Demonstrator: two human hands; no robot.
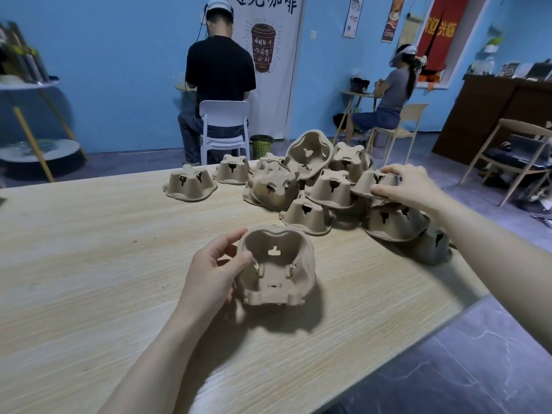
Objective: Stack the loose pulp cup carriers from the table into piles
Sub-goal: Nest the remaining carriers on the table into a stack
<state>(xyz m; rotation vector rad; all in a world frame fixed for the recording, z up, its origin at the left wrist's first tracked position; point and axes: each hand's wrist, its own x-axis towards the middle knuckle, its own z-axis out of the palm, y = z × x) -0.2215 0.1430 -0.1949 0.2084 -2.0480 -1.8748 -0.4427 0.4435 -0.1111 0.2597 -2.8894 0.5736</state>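
left hand (213, 271) gripping carrier (277, 268), right hand (409, 183) grasping another carrier (370, 182)

The narrow brown poster (389, 19) on the blue wall reads "COFFEE" — the white cup banner (264, 46) and the red hanging (442, 28) carry Chinese characters.

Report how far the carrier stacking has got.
Done: no finished pile shows. In hand: the left hand holds one carrier tilted on the table; the right hand grips another carrier on the heap. Left: that heap and two loose carriers behind.
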